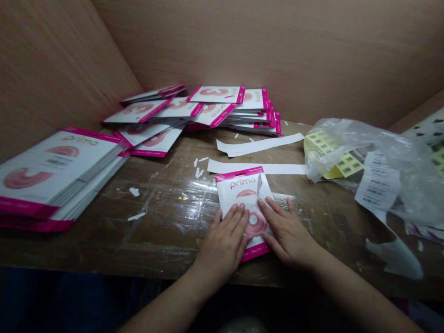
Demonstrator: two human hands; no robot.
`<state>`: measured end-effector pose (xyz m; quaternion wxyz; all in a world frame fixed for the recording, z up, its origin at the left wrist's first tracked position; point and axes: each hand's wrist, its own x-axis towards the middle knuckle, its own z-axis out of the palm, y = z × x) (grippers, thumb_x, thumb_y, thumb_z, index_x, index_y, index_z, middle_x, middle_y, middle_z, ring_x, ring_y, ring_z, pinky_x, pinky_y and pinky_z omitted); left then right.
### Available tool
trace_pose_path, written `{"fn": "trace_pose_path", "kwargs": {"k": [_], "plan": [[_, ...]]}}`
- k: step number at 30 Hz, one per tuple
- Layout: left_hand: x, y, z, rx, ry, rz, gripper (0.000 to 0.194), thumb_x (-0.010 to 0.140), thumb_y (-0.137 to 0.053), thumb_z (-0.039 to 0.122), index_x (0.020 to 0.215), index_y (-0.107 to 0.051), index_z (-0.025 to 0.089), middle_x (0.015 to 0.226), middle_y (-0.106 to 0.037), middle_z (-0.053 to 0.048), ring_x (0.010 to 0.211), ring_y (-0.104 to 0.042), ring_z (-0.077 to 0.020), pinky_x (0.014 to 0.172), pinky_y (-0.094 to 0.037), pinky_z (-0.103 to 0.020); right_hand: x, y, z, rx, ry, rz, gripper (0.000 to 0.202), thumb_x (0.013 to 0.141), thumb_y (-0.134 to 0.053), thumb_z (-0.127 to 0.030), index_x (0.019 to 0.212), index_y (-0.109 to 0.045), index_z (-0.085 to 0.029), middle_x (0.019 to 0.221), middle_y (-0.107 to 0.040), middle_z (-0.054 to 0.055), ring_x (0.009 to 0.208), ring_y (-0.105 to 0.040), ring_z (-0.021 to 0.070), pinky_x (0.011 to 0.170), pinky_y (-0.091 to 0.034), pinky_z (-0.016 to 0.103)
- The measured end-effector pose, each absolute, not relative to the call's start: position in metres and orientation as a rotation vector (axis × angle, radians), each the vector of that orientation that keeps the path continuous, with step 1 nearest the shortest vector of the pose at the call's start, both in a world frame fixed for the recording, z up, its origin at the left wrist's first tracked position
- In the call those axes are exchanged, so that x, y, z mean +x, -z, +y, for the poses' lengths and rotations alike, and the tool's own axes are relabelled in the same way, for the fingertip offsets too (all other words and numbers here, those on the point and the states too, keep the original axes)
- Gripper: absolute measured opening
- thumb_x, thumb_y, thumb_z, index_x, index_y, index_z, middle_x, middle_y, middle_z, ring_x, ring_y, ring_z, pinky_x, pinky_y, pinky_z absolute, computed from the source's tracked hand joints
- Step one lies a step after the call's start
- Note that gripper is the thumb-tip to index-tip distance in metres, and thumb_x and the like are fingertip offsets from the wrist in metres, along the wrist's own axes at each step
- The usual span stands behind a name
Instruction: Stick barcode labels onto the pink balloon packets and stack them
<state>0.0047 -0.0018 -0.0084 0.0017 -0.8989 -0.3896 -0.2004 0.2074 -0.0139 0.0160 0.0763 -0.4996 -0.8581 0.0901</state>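
Between my hands lies a flat white balloon packet point(255, 224) with pink bands at top and bottom, "prima" lettering and a printed pink rounded figure. My left hand point(224, 238) rests flat on its left side, fingers stretched out. On the right side, my right hand point(286, 231) presses down with its fingers spread; its fingertips touch the packet's surface near a raised crease or flap. Whether a label lies under the fingers I cannot tell. Just beyond the packet's top edge is a white paper strip point(256, 167).
A neat stack of similar packets point(34, 171) stands at the left. More packets point(215, 95) are piled loosely along the back wall. To the right, a clear plastic bag point(409, 166) holds yellow sticker sheets point(348, 163), beside a barcode label strip point(378, 182). Paper scraps point(134, 191) dot the table.
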Motion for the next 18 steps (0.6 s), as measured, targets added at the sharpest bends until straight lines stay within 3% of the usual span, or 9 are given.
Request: {"fn": "trace_pose_path", "kwargs": {"k": [18], "plan": [[0.015,0.003,-0.003,-2.876,0.529,-1.324,0.043,0.091,-0.033,0.027,0.124,-0.052,0.009,0.132,-0.05,-0.014,0.124,-0.045,-0.0265,0.1,-0.038,-0.045,0.203,-0.02,-0.007,-1.479,-0.371,-2.579,0.066,0.088,-0.038,-0.026,0.145,-0.005,-0.022,0.146,-0.028,0.009,0.133,-0.028,0.0276,0.102,-0.008,0.067]]}}
